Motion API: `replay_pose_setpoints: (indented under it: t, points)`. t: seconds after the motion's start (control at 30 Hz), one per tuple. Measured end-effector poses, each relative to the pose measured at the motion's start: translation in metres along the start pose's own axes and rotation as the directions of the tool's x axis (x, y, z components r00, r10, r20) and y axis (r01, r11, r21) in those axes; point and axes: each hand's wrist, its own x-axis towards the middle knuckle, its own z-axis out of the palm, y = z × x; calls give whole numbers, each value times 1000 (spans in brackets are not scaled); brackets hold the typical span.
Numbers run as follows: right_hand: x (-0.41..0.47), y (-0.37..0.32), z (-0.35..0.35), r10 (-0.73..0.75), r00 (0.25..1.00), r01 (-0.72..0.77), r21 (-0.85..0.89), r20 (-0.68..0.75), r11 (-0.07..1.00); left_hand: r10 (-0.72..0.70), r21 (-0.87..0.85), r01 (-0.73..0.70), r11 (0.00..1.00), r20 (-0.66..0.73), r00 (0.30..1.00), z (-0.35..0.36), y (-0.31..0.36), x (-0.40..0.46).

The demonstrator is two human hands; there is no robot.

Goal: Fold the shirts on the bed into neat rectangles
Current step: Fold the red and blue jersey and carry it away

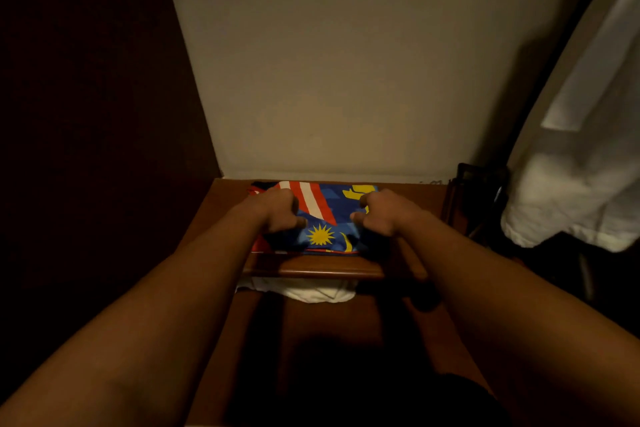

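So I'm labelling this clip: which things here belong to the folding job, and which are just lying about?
In the job:
- patterned shirt
- left hand, gripping it
- right hand, gripping it

Lying about:
- wooden shelf
- white cloth below
- white towel

Dim room, beige wall point(346, 62), wooden shelf point(311, 269), white towel point(571, 191) hanging right

Folded blue flag-print shirt point(320, 215), seemingly flat on shelf.
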Motion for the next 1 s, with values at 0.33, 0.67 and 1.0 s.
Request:
replay_pose_setpoints:
  t: [0.33,0.67,1.0]
  points:
    - [-160,-72,-179,-80,989,87,-53,126,995,-14,-20,15,1000,28,1000,-187,73,-173]
    - [-323,-148,-344,-131,978,136,-22,164,990,-65,-51,73,996,147,987,-328,134,-376]
    - [-431,-227,-393,-429,873,446,-21,233,895,-318,-99,340,935,188,929,-338,142,-556]
